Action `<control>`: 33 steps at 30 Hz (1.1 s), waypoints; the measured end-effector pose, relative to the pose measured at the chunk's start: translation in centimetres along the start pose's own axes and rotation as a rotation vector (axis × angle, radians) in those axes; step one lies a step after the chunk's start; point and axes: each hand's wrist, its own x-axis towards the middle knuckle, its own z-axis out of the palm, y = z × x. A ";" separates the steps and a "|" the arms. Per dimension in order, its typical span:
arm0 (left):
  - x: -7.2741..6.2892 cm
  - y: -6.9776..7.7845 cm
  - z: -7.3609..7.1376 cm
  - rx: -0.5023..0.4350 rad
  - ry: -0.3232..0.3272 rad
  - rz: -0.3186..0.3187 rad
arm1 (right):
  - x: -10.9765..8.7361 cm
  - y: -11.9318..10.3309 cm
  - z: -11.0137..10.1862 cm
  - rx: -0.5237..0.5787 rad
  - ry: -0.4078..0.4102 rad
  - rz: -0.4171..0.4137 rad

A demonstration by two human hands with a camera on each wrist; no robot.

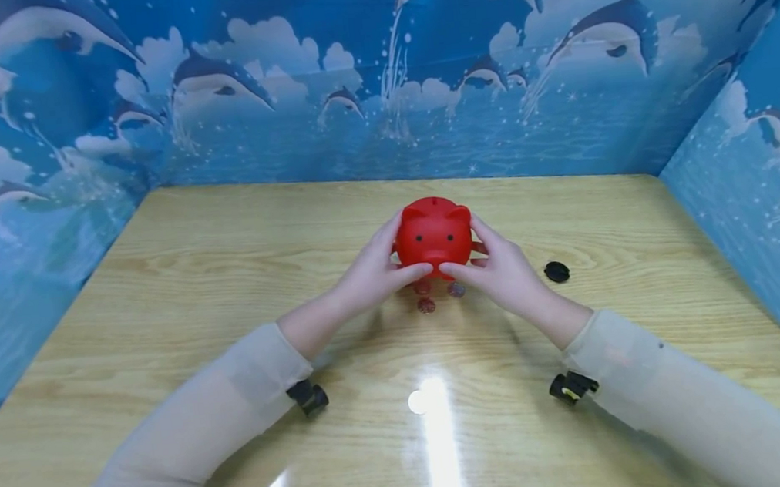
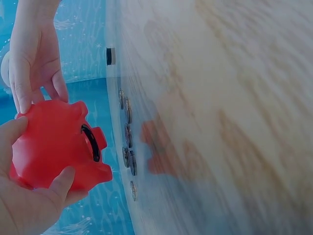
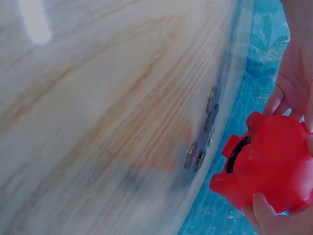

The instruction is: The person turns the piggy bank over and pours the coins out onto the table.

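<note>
Both hands hold a red piggy bank upright above the table, its snout towards me. My left hand grips one side of it, thumb across the front near the snout. On the other side, my right hand grips it in the same way, the two thumb tips close together. A black-rimmed round opening shows in its underside between the feet. Several coins lie on the table below the bank, and the right wrist view shows those coins apart from its feet.
A small black round cap lies on the wooden table to the right of my right hand. Blue dolphin-printed curtains stand along the back and sides. Black wrist cameras sit on both sleeves.
</note>
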 end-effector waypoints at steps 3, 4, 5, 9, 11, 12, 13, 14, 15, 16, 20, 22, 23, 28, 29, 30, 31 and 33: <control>0.0 0.2 0.0 0.008 0.000 -0.011 | 0.1 0.0 0.0 -0.010 0.003 0.005; 0.0 0.2 0.0 0.009 -0.001 -0.012 | 0.1 0.0 0.0 -0.012 0.003 0.005; -0.1 0.2 -0.1 0.006 -0.002 -0.009 | 0.1 0.0 0.0 -0.019 0.004 0.004; -0.3 0.5 -0.3 0.019 0.041 0.104 | -0.3 -0.2 0.1 -0.012 0.091 -0.111; -0.5 0.8 -0.5 0.052 0.093 0.242 | -0.7 -0.5 0.1 -0.029 0.174 -0.248; -0.6 0.9 -0.5 0.078 0.122 0.300 | -0.8 -0.7 0.1 -0.048 0.215 -0.306; -0.6 1.0 -0.6 0.084 0.139 0.331 | -0.9 -0.9 0.1 -0.065 0.241 -0.339; -0.6 1.0 -0.6 0.078 0.144 0.342 | -0.9 -1.1 0.1 -0.064 0.247 -0.345; -0.5 1.0 -0.6 0.072 0.138 0.332 | -0.9 -1.2 0.0 -0.063 0.235 -0.331; -0.5 0.9 -0.6 0.057 0.122 0.294 | -0.8 -1.3 0.0 -0.064 0.210 -0.297; -0.3 0.5 -0.5 0.006 0.055 0.093 | -0.5 -1.1 0.1 -0.044 0.092 -0.111; -0.2 0.4 -0.5 0.011 0.047 0.076 | -0.4 -0.9 0.1 -0.047 0.081 -0.101; -0.2 0.4 -0.5 0.014 0.047 0.079 | -0.4 -0.9 0.1 -0.034 0.083 -0.102; -0.3 0.8 -0.6 0.039 0.081 0.170 | -0.6 -1.0 0.0 -0.030 0.150 -0.194; -0.3 1.0 -0.7 0.047 0.094 0.195 | -0.7 -1.1 0.0 -0.046 0.173 -0.222; -0.4 1.1 -0.7 0.052 0.098 0.212 | -0.7 -1.2 0.0 -0.060 0.183 -0.236; -0.3 1.2 -0.8 0.052 0.098 0.212 | -0.7 -1.4 -0.1 -0.066 0.186 -0.230; -0.2 1.2 -0.8 0.058 0.082 0.194 | -0.6 -1.4 -0.1 -0.075 0.163 -0.192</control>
